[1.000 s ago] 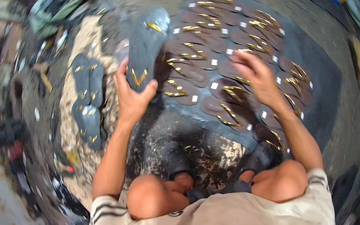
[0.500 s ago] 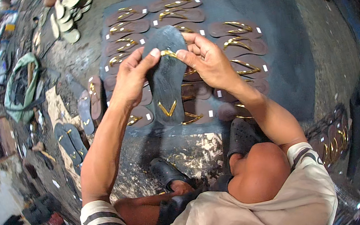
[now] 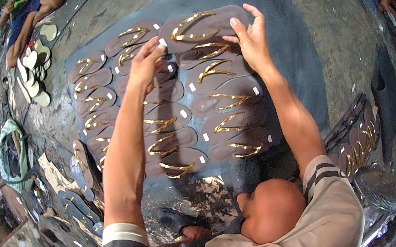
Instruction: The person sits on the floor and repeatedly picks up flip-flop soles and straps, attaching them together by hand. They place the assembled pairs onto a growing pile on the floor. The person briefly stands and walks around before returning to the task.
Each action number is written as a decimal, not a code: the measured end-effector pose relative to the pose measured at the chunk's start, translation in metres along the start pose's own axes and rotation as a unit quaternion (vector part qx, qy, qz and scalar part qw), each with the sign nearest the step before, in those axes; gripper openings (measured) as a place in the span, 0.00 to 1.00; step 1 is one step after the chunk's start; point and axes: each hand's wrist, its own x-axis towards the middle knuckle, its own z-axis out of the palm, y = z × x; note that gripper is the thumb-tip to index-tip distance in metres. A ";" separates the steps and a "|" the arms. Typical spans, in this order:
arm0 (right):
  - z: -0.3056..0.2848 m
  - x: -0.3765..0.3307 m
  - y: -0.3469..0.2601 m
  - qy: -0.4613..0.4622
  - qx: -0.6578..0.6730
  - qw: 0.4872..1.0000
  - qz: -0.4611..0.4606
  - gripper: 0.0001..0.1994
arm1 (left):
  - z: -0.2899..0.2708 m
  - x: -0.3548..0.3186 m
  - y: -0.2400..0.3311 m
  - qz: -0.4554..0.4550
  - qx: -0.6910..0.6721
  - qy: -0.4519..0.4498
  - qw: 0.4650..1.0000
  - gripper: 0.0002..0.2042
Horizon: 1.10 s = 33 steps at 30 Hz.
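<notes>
Brown soles with gold straps fill the dark mat (image 3: 287,30) in front of us, laid side by side in rows, toes alternating, we judge so that each strap stays free and nothing overlaps more than a little. Far to the left of our hands lies a green bag (image 3: 13,154), and beyond it a row of pale soles (image 3: 32,72) beside another person seated on the ground. Nearer, left of our left arm, a few dark soles (image 3: 73,209) lie on the bare concrete, off the mat. Our left hand (image 3: 146,61) reaches forward with fingers curled, the tips pinching the near end of the top sandal (image 3: 202,26). That sandal spans the gap between both hands, at the far edge of the rows, its gold strap up. Our right hand (image 3: 252,41) has fingers spread and raised, the thumb and fingertips touching the sandal's right end, so it looks steadied from both ends while being set square with its neighbours. Right of our right arm, more sandals (image 3: 356,144) are stacked on edge beside a round wire fan guard (image 3: 379,190).
</notes>
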 end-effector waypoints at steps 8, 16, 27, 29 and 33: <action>-0.042 0.092 0.123 0.006 -0.201 0.973 0.108 0.24 | 0.005 0.101 -0.068 0.013 0.175 0.130 0.976 0.12; -0.056 0.114 0.083 -0.108 -0.644 0.757 -0.004 0.29 | 0.011 0.111 -0.056 0.014 0.378 0.106 0.920 0.13; -0.060 0.097 0.142 -0.223 -0.685 0.676 -0.153 0.31 | -0.020 0.031 -0.049 0.273 0.307 0.085 0.908 0.20; -0.078 0.071 0.144 -0.218 -0.618 0.752 -0.075 0.31 | -0.092 -0.026 -0.043 0.361 0.377 0.182 0.833 0.22; -0.104 0.005 0.145 -0.137 -0.554 0.819 -0.058 0.30 | -0.277 -0.182 -0.069 -0.034 0.588 0.451 0.671 0.45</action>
